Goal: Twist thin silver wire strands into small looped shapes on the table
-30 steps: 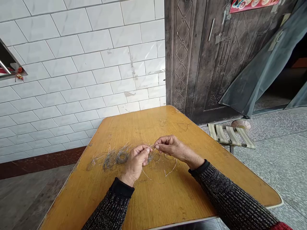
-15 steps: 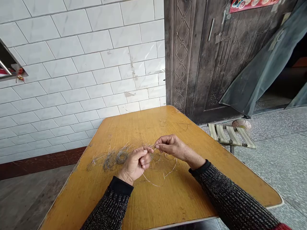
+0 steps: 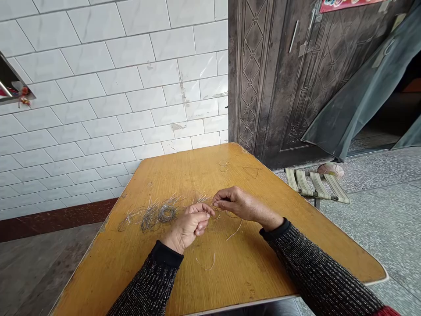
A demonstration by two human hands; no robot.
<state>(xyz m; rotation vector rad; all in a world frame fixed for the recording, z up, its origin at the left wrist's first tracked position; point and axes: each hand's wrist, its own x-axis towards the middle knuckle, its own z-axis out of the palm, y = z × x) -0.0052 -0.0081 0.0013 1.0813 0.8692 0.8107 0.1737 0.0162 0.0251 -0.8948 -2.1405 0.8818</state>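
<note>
My left hand (image 3: pixel 192 224) is closed in a pinch over the middle of the table, its fingertips at a thin, pale wire. Close beside it, my right hand (image 3: pixel 238 204) pinches thumb against forefinger on the same thin wire; the gripped part is too fine to see clearly. Below the hands shows a curved stretch of the wire (image 3: pixel 209 268), and another stretch (image 3: pixel 235 231) hangs under my right hand. I cannot tell how these stretches join. Coils of grey wire (image 3: pixel 167 213) lie just left of my left hand, with loose ends sticking up.
The wooden table (image 3: pixel 263 272) has a pale edge. Toward its far side lie a small wire loop (image 3: pixel 224 166) and a triangle of bent wire (image 3: pixel 252 172). A strap-seated folding stool (image 3: pixel 315 183) stands right of the table. White tiled wall (image 3: pixel 108 96) and dark door (image 3: pixel 279 87) rise behind.
My left hand has turned slightly and shifted up and right, its fingertips closer to my right hand. The wire curve below has narrowed and dropped lower. My right hand is nearly still.
</note>
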